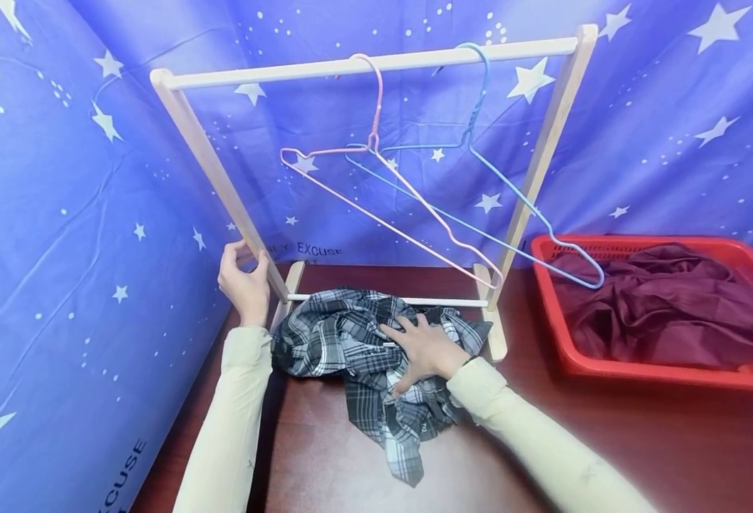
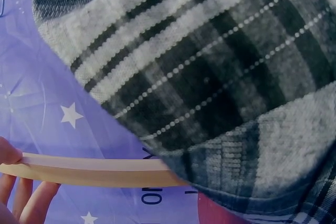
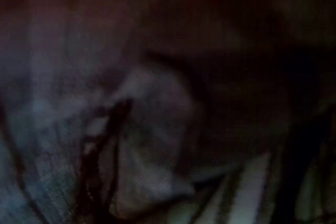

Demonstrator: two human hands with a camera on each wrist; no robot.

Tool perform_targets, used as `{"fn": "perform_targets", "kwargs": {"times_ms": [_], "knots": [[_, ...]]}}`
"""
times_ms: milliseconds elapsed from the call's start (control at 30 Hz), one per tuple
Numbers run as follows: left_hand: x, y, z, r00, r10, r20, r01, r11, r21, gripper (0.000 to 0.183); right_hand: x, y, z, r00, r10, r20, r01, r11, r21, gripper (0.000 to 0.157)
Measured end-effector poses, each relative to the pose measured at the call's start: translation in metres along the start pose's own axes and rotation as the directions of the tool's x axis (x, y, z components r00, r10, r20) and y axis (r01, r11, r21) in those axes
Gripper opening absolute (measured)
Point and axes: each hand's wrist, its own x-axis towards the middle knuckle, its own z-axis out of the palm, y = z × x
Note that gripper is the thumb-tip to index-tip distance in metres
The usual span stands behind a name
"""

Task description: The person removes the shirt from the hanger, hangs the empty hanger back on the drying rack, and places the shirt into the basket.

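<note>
My left hand grips the left post of a small wooden clothes rack, thumb on one side and fingers on the other. The left wrist view shows the fingertips against the post, partly covered by plaid cloth. A crumpled black, grey and white plaid shirt lies at the foot of the rack, over part of its lower bar. On top of it rests my right hand, palm down with fingers spread. The right wrist view is dark and blurred, showing only folds of cloth.
A pink hanger and a blue hanger hang from the top bar. To the right, a red basket holds a dark maroon cloth. A blue star-patterned curtain encloses the back and left.
</note>
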Motion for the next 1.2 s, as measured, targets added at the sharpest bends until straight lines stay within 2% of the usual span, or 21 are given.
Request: {"fn": "perform_targets", "kwargs": {"times_ms": [200, 367, 500, 600, 967, 1100, 1200], "knots": [[0.000, 0.000, -0.002, 1.000, 0.007, 0.003, -0.007, 1.000, -0.003, 0.023, -0.002, -0.006, 0.000, 1.000, -0.017, -0.021, 0.016, 0.999, -0.049, 0.117], [-0.001, -0.001, -0.001, 1.000, 0.006, 0.000, -0.006, 1.000, -0.005, 0.022, -0.007, -0.007, 0.002, 0.993, -0.084, -0.086, 0.077, 0.993, -0.089, 0.097], [-0.001, -0.001, -0.001, 1.000, 0.012, 0.007, -0.012, 1.000, 0.007, 0.023, -0.011, -0.005, 0.003, 0.972, -0.167, -0.166, 0.146, 0.980, -0.133, 0.080], [0.000, -0.001, -0.001, 1.000, 0.021, 0.004, -0.021, 1.000, 0.006, 0.023, -0.013, -0.002, 0.005, 0.950, -0.231, -0.212, 0.198, 0.966, -0.167, 0.073], [0.001, 0.001, -0.001, 1.000, 0.014, -0.009, -0.014, 1.000, 0.004, 0.023, -0.021, 0.004, 0.009, 0.883, -0.356, -0.304, 0.259, 0.913, -0.316, 0.071], [0.000, 0.001, -0.001, 1.000, 0.008, -0.003, -0.008, 1.000, 0.008, 0.023, -0.026, 0.007, 0.002, 0.860, -0.373, -0.348, 0.250, 0.902, -0.351, 0.075], [0.000, 0.002, -0.002, 1.000, 0.007, 0.002, -0.007, 1.000, 0.008, 0.023, -0.031, 0.009, -0.008, 0.851, -0.367, -0.375, 0.231, 0.904, -0.361, 0.077]]}}
